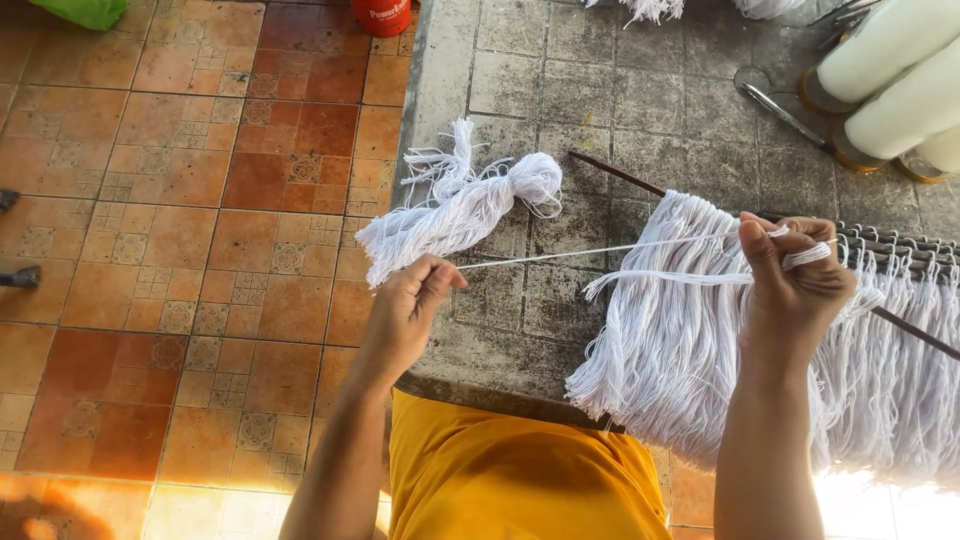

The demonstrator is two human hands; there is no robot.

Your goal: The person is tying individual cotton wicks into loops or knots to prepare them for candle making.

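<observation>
- Left hand (408,305): fingers pinched shut on a single white strand (600,250), thumb and fingertips together. Sits at the front left edge of the stone slab (560,90), just below the loose bundle.
- Right hand (795,280): fingers curled closed around the other end of the same strand, a few loops of it wrapped over the fingertips. Held up over the fringe, close to the rod.
- Strand: pulled taut, nearly level, running between the two hands across the slab.
- Rod (620,175): thin, dark, lies diagonally on the slab from upper middle down to the right edge; partly hidden by the fringe and the right hand.
- Fringe (670,350): thick curtain of white strands hung off the rod, draping toward the person and over the slab's front edge.
- Loose bundle (460,205): white yarn, knotted at one end, lying on the slab left of the rod, ends fanned out past the slab's left edge.
- Scissors (775,105): flat on the slab beyond the rod, upper right.
- White spools (900,75): lying at the slab's far right corner, next to the scissors.
- Tiled floor (180,250): orange-brown, left of the slab.
- Yellow garment (510,475): below the slab's front edge, between the two forearms.
</observation>
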